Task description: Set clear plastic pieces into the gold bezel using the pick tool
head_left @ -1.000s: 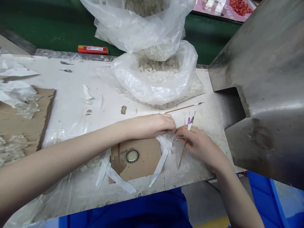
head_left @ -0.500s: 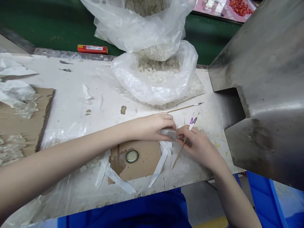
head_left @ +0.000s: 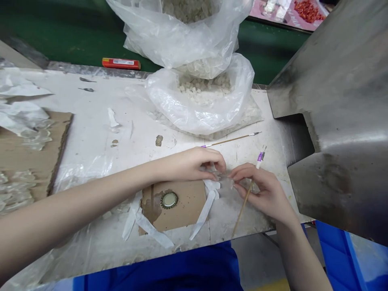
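My right hand [head_left: 262,188] is closed around a thin wooden stick [head_left: 247,194] with a white band and purple and dark needle-like tips. Its thumb and fingertips also meet at a small clear, film-like piece [head_left: 228,180], whose outline is hard to make out. My left hand [head_left: 209,161] hovers just left of that piece, fingers curled, with a gap between thumb and forefinger. Below the left wrist lies a brown cardboard piece [head_left: 188,206] bearing a metal bottle cap [head_left: 169,199], ridged rim up. White paper strips [head_left: 203,214] lie along its edges.
Behind the hands stand open plastic bags [head_left: 200,117] of pale translucent pieces. Another needle-tipped stick [head_left: 232,140] lies before them. A metal housing [head_left: 342,121] borders the right. At left, cardboard [head_left: 54,157] carries clear scraps. A red box [head_left: 121,63] lies at the back edge.
My right hand has shifted slightly right and down with the stick. The fingers of my left hand have loosened, and the clear piece shows less between them.
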Action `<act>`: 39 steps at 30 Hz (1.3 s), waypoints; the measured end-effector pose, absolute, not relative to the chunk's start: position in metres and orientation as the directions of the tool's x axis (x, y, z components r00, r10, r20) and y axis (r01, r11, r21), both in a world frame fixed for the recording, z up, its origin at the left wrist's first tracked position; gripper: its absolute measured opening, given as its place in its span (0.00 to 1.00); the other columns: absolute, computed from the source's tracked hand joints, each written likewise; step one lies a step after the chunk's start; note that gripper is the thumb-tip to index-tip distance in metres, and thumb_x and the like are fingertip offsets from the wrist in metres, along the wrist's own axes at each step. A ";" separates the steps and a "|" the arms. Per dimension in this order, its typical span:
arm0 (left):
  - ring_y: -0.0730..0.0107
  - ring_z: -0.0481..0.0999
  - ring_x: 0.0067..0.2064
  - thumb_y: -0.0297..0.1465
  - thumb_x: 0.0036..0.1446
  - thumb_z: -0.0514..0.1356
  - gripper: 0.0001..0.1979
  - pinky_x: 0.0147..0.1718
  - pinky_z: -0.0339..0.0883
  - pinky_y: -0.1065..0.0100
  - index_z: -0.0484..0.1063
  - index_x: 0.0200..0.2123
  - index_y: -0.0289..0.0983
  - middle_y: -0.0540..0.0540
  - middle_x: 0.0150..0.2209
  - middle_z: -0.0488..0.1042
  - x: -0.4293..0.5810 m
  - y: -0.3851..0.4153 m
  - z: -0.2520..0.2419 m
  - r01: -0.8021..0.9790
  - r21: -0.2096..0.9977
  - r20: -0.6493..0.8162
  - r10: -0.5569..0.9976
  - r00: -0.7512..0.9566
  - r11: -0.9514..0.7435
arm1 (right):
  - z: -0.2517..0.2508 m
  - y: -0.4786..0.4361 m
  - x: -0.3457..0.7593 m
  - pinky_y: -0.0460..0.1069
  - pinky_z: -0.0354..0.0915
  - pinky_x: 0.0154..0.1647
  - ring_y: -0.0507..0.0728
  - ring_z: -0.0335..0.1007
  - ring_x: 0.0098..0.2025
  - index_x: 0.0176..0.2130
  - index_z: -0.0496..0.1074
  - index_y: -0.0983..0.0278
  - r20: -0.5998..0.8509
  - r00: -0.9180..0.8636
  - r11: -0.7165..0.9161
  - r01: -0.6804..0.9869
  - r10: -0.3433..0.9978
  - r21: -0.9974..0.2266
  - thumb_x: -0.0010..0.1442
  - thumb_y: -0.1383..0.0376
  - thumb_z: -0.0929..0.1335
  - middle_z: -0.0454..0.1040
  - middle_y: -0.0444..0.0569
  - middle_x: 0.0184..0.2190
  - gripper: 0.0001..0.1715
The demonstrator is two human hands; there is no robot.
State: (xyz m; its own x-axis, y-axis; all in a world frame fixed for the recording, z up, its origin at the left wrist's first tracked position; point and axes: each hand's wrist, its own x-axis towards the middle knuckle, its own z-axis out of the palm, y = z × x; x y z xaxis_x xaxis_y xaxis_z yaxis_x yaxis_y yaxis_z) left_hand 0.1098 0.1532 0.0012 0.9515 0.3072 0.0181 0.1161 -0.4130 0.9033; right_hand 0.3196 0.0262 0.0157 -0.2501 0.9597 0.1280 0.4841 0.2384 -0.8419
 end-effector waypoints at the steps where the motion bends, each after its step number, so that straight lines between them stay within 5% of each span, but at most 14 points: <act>1: 0.66 0.79 0.39 0.22 0.60 0.64 0.06 0.37 0.73 0.69 0.76 0.39 0.37 0.47 0.39 0.81 0.108 0.150 0.004 0.104 0.916 0.026 0.316 0.948 -0.387 | 0.016 0.024 0.319 0.51 0.76 0.37 0.56 0.80 0.39 0.40 0.70 0.58 0.162 -0.235 0.252 0.427 0.958 -0.869 0.66 0.70 0.68 0.81 0.49 0.39 0.07; 7: 0.67 0.83 0.40 0.21 0.61 0.65 0.06 0.41 0.78 0.68 0.80 0.36 0.37 0.44 0.39 0.83 0.091 0.121 0.025 -0.061 0.998 0.049 0.417 0.908 0.015 | 0.018 0.015 0.304 0.48 0.78 0.29 0.53 0.79 0.31 0.37 0.73 0.57 0.256 -0.135 0.256 -0.014 0.957 -0.967 0.67 0.62 0.72 0.78 0.47 0.35 0.05; 10: 0.66 0.83 0.40 0.21 0.61 0.66 0.08 0.40 0.79 0.68 0.80 0.30 0.37 0.43 0.39 0.83 0.082 0.107 0.033 -0.108 0.992 0.062 0.475 0.878 0.070 | 0.019 0.012 0.290 0.49 0.78 0.30 0.54 0.79 0.31 0.36 0.74 0.57 0.275 -0.096 0.263 -0.127 0.957 -0.956 0.66 0.61 0.73 0.78 0.46 0.33 0.06; 15: 0.69 0.82 0.37 0.23 0.62 0.67 0.10 0.34 0.78 0.72 0.81 0.27 0.37 0.43 0.39 0.81 0.065 0.090 0.041 -0.127 0.991 0.127 0.571 0.811 -0.040 | 0.024 0.008 0.264 0.50 0.78 0.31 0.55 0.80 0.32 0.38 0.74 0.55 0.319 -0.089 0.296 -0.201 0.944 -0.934 0.67 0.61 0.72 0.80 0.45 0.32 0.04; 21: 0.72 0.81 0.36 0.27 0.67 0.64 0.10 0.38 0.77 0.73 0.76 0.30 0.38 0.46 0.34 0.81 0.053 0.084 0.046 -0.225 0.928 0.360 0.563 0.744 -0.296 | 0.031 0.004 0.249 0.51 0.76 0.33 0.55 0.79 0.33 0.42 0.75 0.54 0.396 -0.148 0.377 -0.138 0.907 -0.916 0.69 0.64 0.70 0.82 0.47 0.34 0.04; 30: 0.71 0.81 0.38 0.26 0.70 0.59 0.04 0.37 0.75 0.75 0.68 0.44 0.42 0.47 0.37 0.80 0.050 0.067 0.047 -0.052 0.877 0.336 0.534 0.776 -0.477 | 0.039 -0.019 0.265 0.52 0.79 0.35 0.57 0.79 0.35 0.48 0.77 0.54 0.361 -0.108 0.363 0.001 0.926 -0.932 0.68 0.67 0.70 0.81 0.51 0.37 0.10; 39: 0.76 0.83 0.37 0.20 0.66 0.61 0.09 0.40 0.75 0.81 0.73 0.40 0.40 0.50 0.37 0.80 0.048 0.032 0.044 0.057 0.936 0.228 0.722 0.653 -0.347 | 0.019 -0.034 0.251 0.51 0.80 0.41 0.57 0.81 0.39 0.50 0.77 0.57 0.288 -0.070 0.269 -0.204 0.955 -0.941 0.67 0.70 0.71 0.78 0.50 0.37 0.13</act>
State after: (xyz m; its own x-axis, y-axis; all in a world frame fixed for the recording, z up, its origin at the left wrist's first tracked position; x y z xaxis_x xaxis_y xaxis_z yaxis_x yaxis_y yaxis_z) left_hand 0.0484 0.0321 0.0438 0.6531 0.7222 0.2279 0.0575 -0.3473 0.9360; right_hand 0.2510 -0.0336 0.0193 -0.0700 0.9551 0.2879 -0.2036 0.2689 -0.9414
